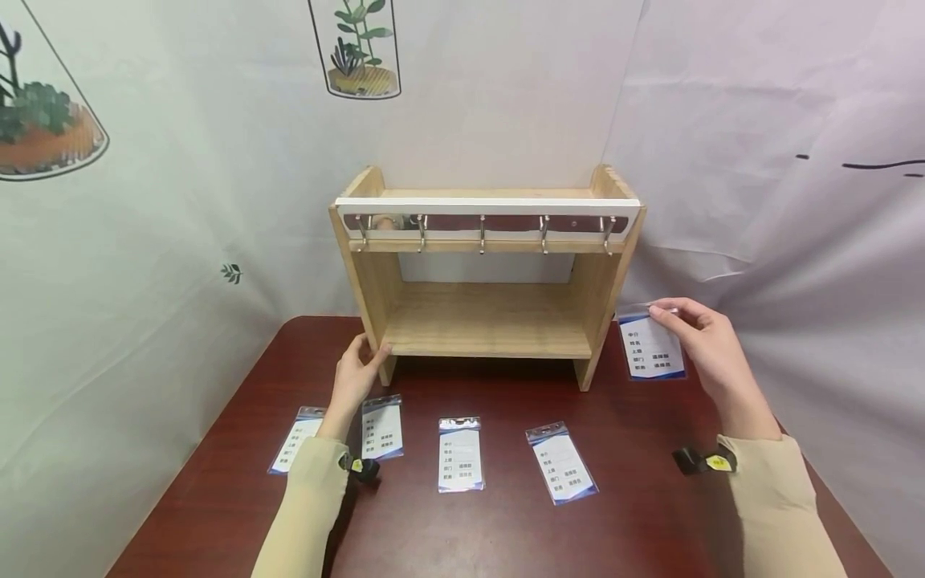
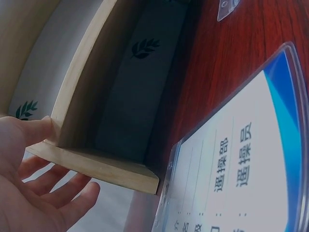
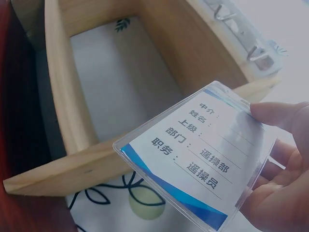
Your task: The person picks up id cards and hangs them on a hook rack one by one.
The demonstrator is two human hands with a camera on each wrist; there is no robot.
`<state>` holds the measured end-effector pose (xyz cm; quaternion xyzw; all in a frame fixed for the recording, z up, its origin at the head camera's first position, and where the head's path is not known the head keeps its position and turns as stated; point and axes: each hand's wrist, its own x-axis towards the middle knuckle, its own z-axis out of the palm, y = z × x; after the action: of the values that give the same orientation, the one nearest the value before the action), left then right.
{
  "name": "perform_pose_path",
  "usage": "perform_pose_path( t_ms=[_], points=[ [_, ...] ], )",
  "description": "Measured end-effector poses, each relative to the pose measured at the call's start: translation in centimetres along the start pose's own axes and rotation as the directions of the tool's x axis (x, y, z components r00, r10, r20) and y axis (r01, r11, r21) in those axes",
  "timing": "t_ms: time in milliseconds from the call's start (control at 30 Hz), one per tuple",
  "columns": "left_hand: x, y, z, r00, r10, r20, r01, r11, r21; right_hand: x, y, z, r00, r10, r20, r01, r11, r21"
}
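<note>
Left wrist view gives us what the head view mostly hides: the left hand [image 1: 354, 376] has its thumb on the near edge of the wooden rack [image 1: 491, 321] and its fingers along the outer face of the left side panel [image 2: 96, 166], so it grips the rack. Right wrist view gives us the held card [image 1: 654, 349] up close, print readable, the right hand [image 1: 708, 339] pinching it by its top edge. Head view alone shows both hands, well apart; we see the held card just right of the rack, near the table's far right part.

Around: dark red table [image 1: 448, 538], pale printed cloth [image 1: 506, 96] on the far side and at left and right. In head view the left sleeve [image 1: 303, 506] and wrist cover part of the leftmost card [image 1: 292, 441]; in right wrist view the held card hides part of the rack.

Counts: we get five cards, one in hand and four on the table, the others being the second card [image 1: 383, 425], third card [image 1: 460, 457] and fourth card [image 1: 562, 466]; five hooks [image 1: 482, 234], all bare; one rack; two wrist straps [image 1: 359, 466].
</note>
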<state>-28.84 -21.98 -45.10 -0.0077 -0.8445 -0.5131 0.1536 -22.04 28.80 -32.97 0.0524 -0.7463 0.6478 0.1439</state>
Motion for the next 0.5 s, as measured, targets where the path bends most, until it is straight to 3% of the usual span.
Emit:
perform_pose_path(
  t_ms=[500],
  points=[
    [-0.1,0.2,0.0,1.0,-0.011,0.007,0.011,1.0,-0.01,0.5,-1.6,1.4,0.998,-0.064,-0.018,0.065,0.997,0.051]
  ],
)
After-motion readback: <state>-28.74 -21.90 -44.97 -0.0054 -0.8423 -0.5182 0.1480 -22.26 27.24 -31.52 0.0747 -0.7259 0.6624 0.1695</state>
